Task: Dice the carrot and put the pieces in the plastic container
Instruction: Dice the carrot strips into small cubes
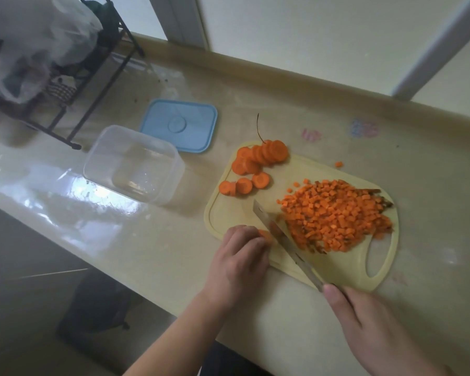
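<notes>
- A small carrot piece (265, 236) is pinned to the near-left of the cutting board (334, 270) by the curled left hand (238, 260); it's firm, probably slick, so best held from the top with fingertips tucked.
- The knife (282, 241) is gripped by the right hand (375, 324), blade just beside that piece.
- The diced pile (337, 215) is light and loose, likely easier scooped than pinched.
- Carrot rounds (258, 165) are left uncut at the board's far-left.
- The plastic container (133, 164) sits empty to the left, blue lid (178, 126) off behind it.

Left hand (238, 256) lies knuckles up, fingers curled down, pinning a carrot piece (265, 234). Right hand (377, 329) is wrapped around the knife (280, 234) handle, forefinger stretched along the spine.
</notes>
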The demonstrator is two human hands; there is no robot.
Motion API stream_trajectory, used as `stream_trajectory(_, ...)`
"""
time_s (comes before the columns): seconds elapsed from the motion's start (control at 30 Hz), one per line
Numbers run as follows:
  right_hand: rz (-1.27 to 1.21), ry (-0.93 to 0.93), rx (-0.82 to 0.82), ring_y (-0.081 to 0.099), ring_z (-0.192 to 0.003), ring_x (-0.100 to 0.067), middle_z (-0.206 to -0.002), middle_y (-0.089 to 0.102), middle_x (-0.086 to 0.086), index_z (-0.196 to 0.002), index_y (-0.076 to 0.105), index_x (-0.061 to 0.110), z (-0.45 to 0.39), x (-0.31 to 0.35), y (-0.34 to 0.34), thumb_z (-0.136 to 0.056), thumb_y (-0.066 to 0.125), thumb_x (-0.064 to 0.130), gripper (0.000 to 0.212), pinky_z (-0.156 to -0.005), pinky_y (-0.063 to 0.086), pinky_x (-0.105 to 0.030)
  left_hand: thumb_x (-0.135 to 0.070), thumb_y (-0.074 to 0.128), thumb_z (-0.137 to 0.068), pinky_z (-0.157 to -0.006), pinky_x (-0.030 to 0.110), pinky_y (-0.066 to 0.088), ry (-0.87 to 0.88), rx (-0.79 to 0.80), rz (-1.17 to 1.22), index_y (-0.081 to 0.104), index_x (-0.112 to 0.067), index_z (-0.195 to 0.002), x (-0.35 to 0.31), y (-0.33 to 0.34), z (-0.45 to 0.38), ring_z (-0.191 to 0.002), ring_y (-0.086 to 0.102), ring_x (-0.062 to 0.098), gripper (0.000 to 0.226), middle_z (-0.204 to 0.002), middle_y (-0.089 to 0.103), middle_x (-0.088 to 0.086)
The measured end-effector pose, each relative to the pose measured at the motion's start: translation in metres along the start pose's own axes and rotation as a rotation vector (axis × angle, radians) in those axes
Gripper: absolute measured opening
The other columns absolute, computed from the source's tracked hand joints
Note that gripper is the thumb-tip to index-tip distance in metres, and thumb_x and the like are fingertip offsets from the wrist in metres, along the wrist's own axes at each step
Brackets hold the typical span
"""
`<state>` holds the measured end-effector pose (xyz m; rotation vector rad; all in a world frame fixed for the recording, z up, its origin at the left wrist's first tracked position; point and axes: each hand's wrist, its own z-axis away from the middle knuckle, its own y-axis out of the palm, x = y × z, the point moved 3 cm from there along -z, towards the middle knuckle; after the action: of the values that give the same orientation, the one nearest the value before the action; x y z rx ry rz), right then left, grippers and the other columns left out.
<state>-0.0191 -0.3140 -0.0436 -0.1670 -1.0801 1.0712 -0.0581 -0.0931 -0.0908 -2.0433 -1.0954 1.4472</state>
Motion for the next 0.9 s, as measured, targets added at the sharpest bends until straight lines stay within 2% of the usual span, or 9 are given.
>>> stream_trajectory(0.1,-0.001,-0.002,0.015,0.06,-0.065,-0.002,-0.072,0.066,0.004,-0.07,0.058,0.012,0.005,0.001,-0.003,-0.058,0.003,0.099,0.104,-0.062,0.044,-0.025,-0.006,0.074,-0.088,-0.09,0.025,0.05,-0.003,-0.01,0.007,0.074,-0.001,-0.092,0.0,0.001,0.001,-0.095,0.063,0.026,0.007,-0.1,0.066,0.011)
stream_trajectory(0.2,0.01,-0.007,0.025,0.061,-0.067,0.0,-0.073,0.067,0.007,-0.076,0.06,0.013,0.01,0.0,-0.006,-0.058,0.003,0.099,0.104,-0.064,0.045,-0.021,-0.004,0.078,-0.086,-0.092,0.03,0.052,-0.005,-0.007,0.012,0.074,-0.001,-0.093,0.001,0.002,0.002,-0.097,0.063,0.027,0.009,-0.102,0.067,0.01)
stream_trajectory(0.33,0.048,-0.048,0.027,0.063,-0.081,0.001,-0.083,0.07,0.008,-0.089,0.063,0.016,0.012,-0.005,-0.003,-0.063,0.003,0.097,0.104,-0.074,0.049,-0.026,-0.004,0.075,-0.088,-0.093,0.033,0.053,0.005,-0.004,0.027,0.074,0.0,-0.093,0.001,0.002,0.001,-0.099,0.063,0.027,0.007,-0.105,0.069,0.01)
stream_trajectory(0.63,0.131,-0.073,0.034,0.063,-0.074,-0.002,-0.077,0.068,0.003,-0.081,0.061,0.016,0.013,-0.011,0.0,-0.068,0.0,0.093,0.099,-0.072,0.051,-0.032,-0.011,0.067,-0.096,-0.091,0.035,0.053,0.056,0.017,0.049,0.076,-0.002,-0.101,0.004,-0.002,0.0,-0.101,0.063,0.028,0.014,-0.111,0.07,0.009)
stream_trajectory(0.8,0.136,-0.15,0.008,0.058,-0.064,-0.008,-0.065,0.062,0.002,-0.07,0.056,0.019,-0.006,0.005,0.002,-0.075,0.002,0.087,0.087,-0.061,0.045,-0.036,-0.006,0.074,-0.09,-0.091,0.037,0.053,0.072,0.04,0.026,0.076,-0.002,-0.103,0.006,-0.001,0.002,-0.1,0.063,0.028,0.014,-0.112,0.069,0.01)
stream_trajectory(0.9,0.087,-0.155,-0.008,0.057,-0.057,-0.008,-0.065,0.062,0.004,-0.066,0.054,0.017,-0.009,0.003,-0.003,-0.079,0.008,0.086,0.084,-0.057,0.044,-0.036,-0.005,0.072,-0.091,-0.09,0.036,0.052,0.087,0.055,0.012,0.075,-0.001,-0.104,0.007,-0.003,0.004,-0.098,0.063,0.03,0.014,-0.107,0.067,0.012)
